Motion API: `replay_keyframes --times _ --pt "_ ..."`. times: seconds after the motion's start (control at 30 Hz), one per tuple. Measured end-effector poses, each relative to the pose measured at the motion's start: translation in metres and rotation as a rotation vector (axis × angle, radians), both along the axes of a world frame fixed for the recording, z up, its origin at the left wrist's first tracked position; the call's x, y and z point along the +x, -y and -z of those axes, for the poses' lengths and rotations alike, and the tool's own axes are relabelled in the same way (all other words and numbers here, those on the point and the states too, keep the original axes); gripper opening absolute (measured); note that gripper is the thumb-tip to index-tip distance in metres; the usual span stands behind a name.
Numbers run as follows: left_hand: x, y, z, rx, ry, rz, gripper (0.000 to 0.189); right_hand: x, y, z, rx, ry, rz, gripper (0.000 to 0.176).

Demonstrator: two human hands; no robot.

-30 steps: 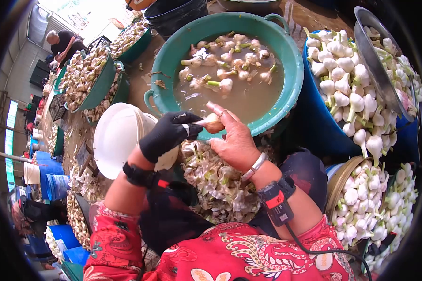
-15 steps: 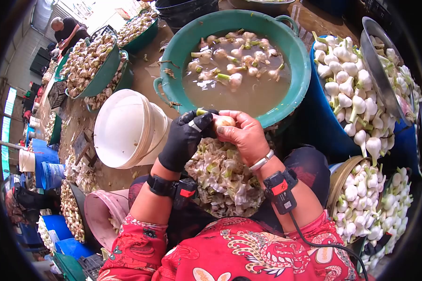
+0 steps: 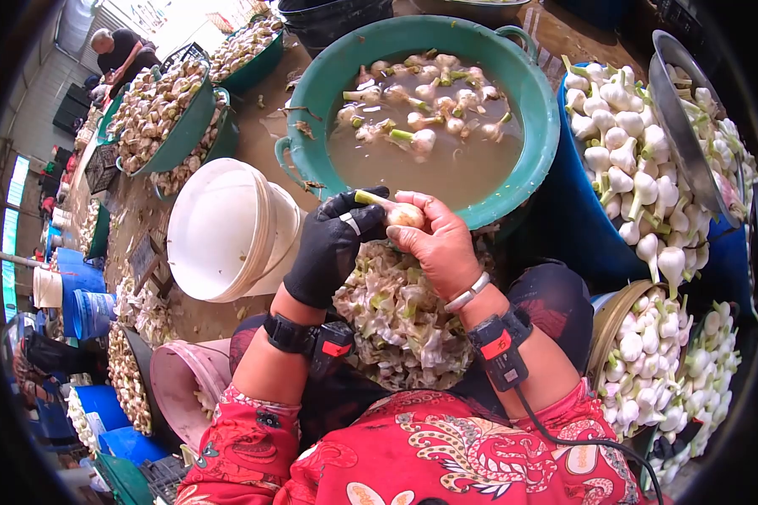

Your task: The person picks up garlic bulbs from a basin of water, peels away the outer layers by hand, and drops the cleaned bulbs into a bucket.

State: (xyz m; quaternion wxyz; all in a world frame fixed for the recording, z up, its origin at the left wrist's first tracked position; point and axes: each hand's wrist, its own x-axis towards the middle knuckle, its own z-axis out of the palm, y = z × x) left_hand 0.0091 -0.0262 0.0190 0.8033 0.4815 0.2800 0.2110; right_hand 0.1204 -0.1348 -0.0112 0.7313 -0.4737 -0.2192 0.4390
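Observation:
A garlic bulb (image 3: 405,216) with a short green stem is held between my two hands over my lap. My right hand (image 3: 448,252), bare, pinches the bulb between thumb and fingers. In a black glove with a white band round one finger, my left hand (image 3: 333,244) closes at the stem side; its fingertips are partly hidden. Just beyond is a green tub (image 3: 299,105) of murky water, where several garlic bulbs (image 3: 421,145) float. Below my hands lies a heap of peeled garlic skins (image 3: 404,316).
A white bucket (image 3: 215,231) lies tipped at my left, above a pink bucket (image 3: 195,379). To the right, a blue barrel (image 3: 583,215) is heaped with cleaned garlic (image 3: 636,160), beside another full bucket (image 3: 611,337). Further left, a person (image 3: 128,55) bends near green tubs of garlic (image 3: 173,135).
The garlic bulb has turned so that more of its stem shows above my left glove. Both hands stay in nearly the same place, with my right fingers slightly shifted on the bulb.

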Motion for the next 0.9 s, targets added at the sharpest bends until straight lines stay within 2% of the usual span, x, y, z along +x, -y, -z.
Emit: replay_keyframes --times 0.13,0.2,0.33,0.4,0.43,0.53,0.6,0.73,0.8,0.83,0.9 --pt "-0.007 -0.011 0.014 0.133 -0.052 0.07 0.027 0.002 0.001 0.002 -0.008 0.0 -0.07 0.041" --pt "-0.009 -0.01 0.009 0.203 -0.075 0.072 0.028 0.003 0.002 -0.003 -0.023 -0.161 -0.126 0.041" --pt "-0.004 0.004 -0.008 0.074 0.01 0.055 0.035 0.002 0.002 -0.006 -0.019 -0.133 -0.081 0.041" --pt "-0.002 0.002 -0.006 0.061 0.002 0.031 0.032 0.002 0.002 -0.004 0.011 0.028 -0.096 0.041" --pt "-0.003 0.0 -0.001 0.057 0.002 0.029 0.032 0.002 0.002 -0.002 0.008 0.027 -0.099 0.041" --pt "-0.003 -0.005 0.004 0.108 -0.03 0.084 0.032 0.002 0.001 0.004 0.005 -0.075 -0.107 0.04" --pt "-0.003 -0.003 -0.001 0.106 -0.044 0.056 0.031 0.004 0.0 0.007 -0.001 -0.251 -0.132 0.039" --pt "-0.002 -0.003 0.002 0.068 0.0 0.048 0.029 0.002 -0.001 0.004 -0.027 -0.163 -0.128 0.039" --pt "-0.005 -0.004 0.003 0.182 -0.064 0.083 0.029 0.001 -0.001 0.009 0.001 -0.216 -0.148 0.04" --pt "-0.006 -0.006 0.004 0.183 -0.064 0.084 0.029 0.004 0.0 0.013 0.045 -0.336 -0.176 0.04" --pt "-0.007 -0.008 0.004 0.158 -0.061 0.13 0.027 0.006 0.001 0.013 0.038 -0.375 -0.188 0.037"
